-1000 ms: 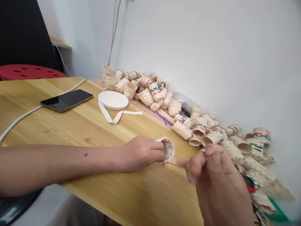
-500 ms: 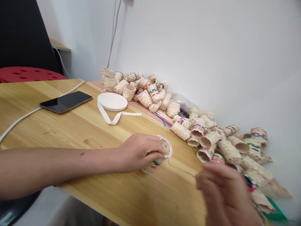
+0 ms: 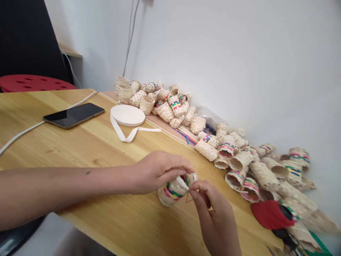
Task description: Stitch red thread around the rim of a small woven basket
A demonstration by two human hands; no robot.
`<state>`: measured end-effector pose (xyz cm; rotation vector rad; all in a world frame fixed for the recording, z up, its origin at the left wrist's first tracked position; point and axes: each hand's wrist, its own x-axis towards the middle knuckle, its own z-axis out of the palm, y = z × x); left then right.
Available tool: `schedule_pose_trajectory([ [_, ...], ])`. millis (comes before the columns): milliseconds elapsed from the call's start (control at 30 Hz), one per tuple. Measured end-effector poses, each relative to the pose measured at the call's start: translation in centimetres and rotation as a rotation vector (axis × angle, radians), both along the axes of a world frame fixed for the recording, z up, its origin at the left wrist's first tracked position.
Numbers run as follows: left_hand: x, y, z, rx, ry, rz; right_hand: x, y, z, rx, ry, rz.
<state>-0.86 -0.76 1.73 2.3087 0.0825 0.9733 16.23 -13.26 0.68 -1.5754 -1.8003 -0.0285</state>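
Observation:
My left hand [image 3: 157, 172] is closed over the side and rim of a small woven basket [image 3: 171, 195], which lies tilted on the table with its mouth toward the right. Coloured strips band its body, and a white tape [image 3: 182, 183] edges the rim. At that rim, the thumb and forefinger of my right hand [image 3: 218, 217] are pinched together, touching the edge. A thin reddish thread [image 3: 188, 199] loops just below these fingertips. Whatever sits inside the pinch is too small to make out.
A roll of white tape [image 3: 128, 115] lies beyond my left hand, its loose end trailing. Further left is a phone [image 3: 74, 115] with a white cable [image 3: 22, 134]. Woven baskets [image 3: 206, 149] are heaped along the wall. A red object [image 3: 271, 215] and scissors [image 3: 272, 250] lie at the right.
My right hand has come back leftward from the near right, where it held the thread stretched out, to the basket's rim. The basket has turned slightly in my left hand, and the thread hangs slack.

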Motion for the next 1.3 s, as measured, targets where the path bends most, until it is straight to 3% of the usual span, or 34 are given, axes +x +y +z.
schedule_pose_trajectory([
  [233, 0.1, 0.7, -0.3, 0.064, 0.001, -0.127, 0.3, 0.3, -0.3, 0.010, 0.071, 0.038],
  [500, 0.1, 0.0, 0.0, 0.185, 0.151, -0.033, 0.4, 0.2, -0.6, -0.001, 0.094, 0.014],
  [833, -0.2, 0.1, 0.9, 0.023, 0.221, -0.097, 0.5, 0.1, -0.8, 0.060, 0.114, 0.075],
  [1167, -0.2, -0.4, 0.8, -0.106, 0.251, 0.023, 0.3, 0.0, -0.5, 0.093, 0.082, 0.111],
  [1300, 0.0, -0.7, 0.6, -0.132, 0.236, 0.083, 0.0, 0.0, -0.7, 0.171, 0.055, 0.122],
])
